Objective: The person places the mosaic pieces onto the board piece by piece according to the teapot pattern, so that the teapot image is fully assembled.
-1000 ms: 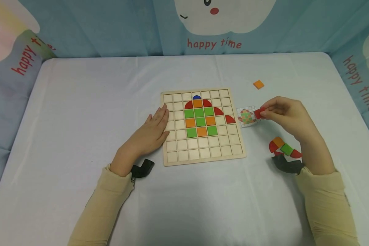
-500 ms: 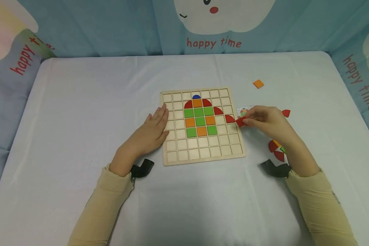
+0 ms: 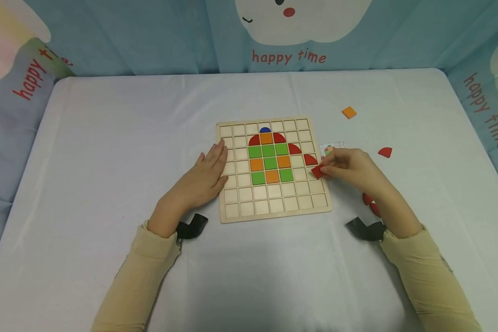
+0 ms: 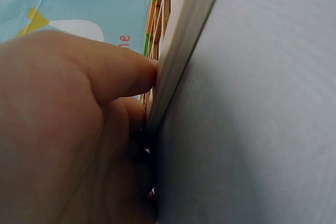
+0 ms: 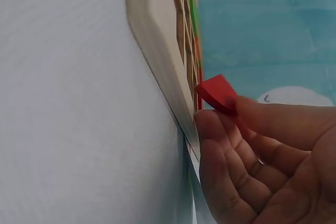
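Observation:
A wooden grid board (image 3: 260, 208) lies on the white table, with green, orange, red and blue tiles set in its cells. My left hand (image 3: 199, 180) rests along the board's left edge, fingers straight; in the left wrist view the thumb (image 4: 126, 72) touches the side of the board. Between thumb and fingertips my right hand (image 3: 352, 168) pinches a small red tile (image 3: 317, 172), tilted over the board's right edge, just below a red quarter-round tile (image 3: 310, 160) in the grid. The right wrist view shows this red tile (image 5: 218, 93) beside the board's rim.
A small printed pattern card (image 3: 327, 148) lies right of the board, partly under the right hand. Farther out are an orange tile (image 3: 349, 112) and a red quarter-round tile (image 3: 385, 152). More red tiles (image 3: 375, 210) show beside the right wrist, partly hidden. A printed blue curtain (image 3: 149, 41) hangs behind.
My right hand has moved left and toward me with the red tile, from over the card to the board's right edge. The left hand has stayed in place.

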### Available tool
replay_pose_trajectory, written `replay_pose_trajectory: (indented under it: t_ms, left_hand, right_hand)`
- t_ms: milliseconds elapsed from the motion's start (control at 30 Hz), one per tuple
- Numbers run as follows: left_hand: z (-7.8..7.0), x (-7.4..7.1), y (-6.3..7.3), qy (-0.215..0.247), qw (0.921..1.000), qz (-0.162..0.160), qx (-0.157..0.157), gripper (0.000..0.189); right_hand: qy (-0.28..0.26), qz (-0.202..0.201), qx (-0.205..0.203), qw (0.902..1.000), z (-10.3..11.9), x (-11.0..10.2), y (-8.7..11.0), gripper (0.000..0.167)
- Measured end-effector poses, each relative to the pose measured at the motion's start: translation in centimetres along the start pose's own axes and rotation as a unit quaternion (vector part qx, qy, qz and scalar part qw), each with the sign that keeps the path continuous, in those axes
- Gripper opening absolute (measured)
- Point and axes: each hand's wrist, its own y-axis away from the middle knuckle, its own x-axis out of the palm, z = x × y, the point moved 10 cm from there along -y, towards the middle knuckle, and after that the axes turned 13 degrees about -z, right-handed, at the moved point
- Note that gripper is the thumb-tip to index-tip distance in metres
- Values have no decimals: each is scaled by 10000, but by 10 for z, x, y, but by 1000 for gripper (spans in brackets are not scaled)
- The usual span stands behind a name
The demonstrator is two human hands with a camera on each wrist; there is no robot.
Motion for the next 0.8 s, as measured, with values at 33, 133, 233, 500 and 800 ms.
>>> replay_pose_trajectory:
  t_ms: [33, 133, 233, 500, 800]
  left_hand:
    - [0, 0, 0, 11, 10000, -2, 8, 64]
    - [0, 0, 0, 7, 10000, -1, -4, 64]
    - [0, 0, 0, 18, 10000, -25, 17, 64]
    - [0, 0, -2, -6, 10000, -34, 59, 65]
    - [1, 1, -2, 3, 10000, -28, 34, 65]
  right_hand:
    - [-26, 0, -23, 10000, 0, 0, 0, 18]
    - [-77, -10, -114, 9999, 1, 0, -1, 18]
    - [-50, -54, -159, 9998, 1, 0, -1, 16]
    - [399, -308, -185, 9986, 0, -4, -2, 13]
    - [583, -285, -302, 9974, 3, -2, -2, 14]
